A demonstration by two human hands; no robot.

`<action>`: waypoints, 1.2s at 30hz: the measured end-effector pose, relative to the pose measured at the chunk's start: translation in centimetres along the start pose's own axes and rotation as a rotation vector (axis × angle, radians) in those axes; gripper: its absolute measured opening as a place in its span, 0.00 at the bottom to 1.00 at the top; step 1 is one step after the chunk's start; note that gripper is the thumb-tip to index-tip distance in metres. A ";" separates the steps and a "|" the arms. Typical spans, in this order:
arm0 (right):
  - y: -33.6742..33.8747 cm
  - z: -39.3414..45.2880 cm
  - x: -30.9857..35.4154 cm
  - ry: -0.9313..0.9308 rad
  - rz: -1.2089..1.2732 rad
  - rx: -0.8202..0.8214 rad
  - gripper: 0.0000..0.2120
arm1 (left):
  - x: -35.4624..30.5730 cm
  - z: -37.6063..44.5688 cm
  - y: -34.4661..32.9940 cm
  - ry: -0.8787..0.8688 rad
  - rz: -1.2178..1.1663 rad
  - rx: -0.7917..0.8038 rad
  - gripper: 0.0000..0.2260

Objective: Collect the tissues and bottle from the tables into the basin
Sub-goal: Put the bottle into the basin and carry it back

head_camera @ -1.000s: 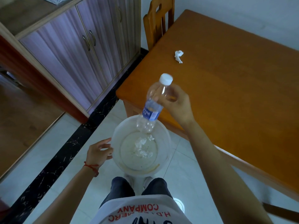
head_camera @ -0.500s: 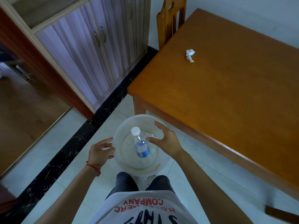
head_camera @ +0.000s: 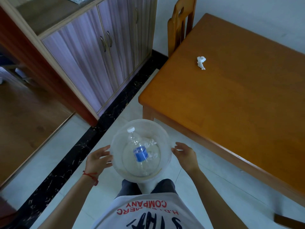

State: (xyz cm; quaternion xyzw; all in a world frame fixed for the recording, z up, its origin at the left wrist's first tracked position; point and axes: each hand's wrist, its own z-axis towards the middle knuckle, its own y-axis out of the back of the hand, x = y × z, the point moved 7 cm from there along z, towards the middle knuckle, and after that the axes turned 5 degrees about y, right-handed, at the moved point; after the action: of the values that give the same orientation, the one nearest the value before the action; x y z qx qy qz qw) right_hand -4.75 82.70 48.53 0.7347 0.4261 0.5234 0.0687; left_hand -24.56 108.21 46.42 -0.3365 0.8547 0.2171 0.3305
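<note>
A clear plastic bottle (head_camera: 139, 152) with a blue label and white cap lies slanted inside the translucent round basin (head_camera: 158, 129), on top of crumpled white tissues (head_camera: 152, 143). My left hand (head_camera: 97, 160) grips the basin's left rim and holds it up over my legs. My right hand (head_camera: 185, 154) is at the right rim with its fingers spread; I cannot tell whether the fingertips touch it. One crumpled white tissue (head_camera: 201, 62) lies on the orange wooden table (head_camera: 239, 104), far ahead of my right hand.
A wooden chair (head_camera: 179, 22) stands tucked at the table's far left end. A cabinet with purple doors (head_camera: 92, 60) runs along the left, beyond a black floor strip (head_camera: 82, 146). The table's near corner sits just above the basin. Pale floor tiles surround me.
My right hand lowered the bottle into the basin, let it go, and moved out to the right rim. The bottle tipped from upright to lying. My view shifted left of the table.
</note>
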 end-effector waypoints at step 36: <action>-13.6 21.2 21.0 0.165 0.006 0.158 0.15 | -16.7 18.2 12.4 0.002 -0.170 -0.170 0.18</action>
State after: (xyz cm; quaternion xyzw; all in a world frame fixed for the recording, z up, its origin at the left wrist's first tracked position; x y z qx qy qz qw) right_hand 7.14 113.18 46.58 0.6937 0.4678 0.5471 -0.0261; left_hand -16.56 134.63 47.59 -0.4349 0.8018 0.2597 0.3170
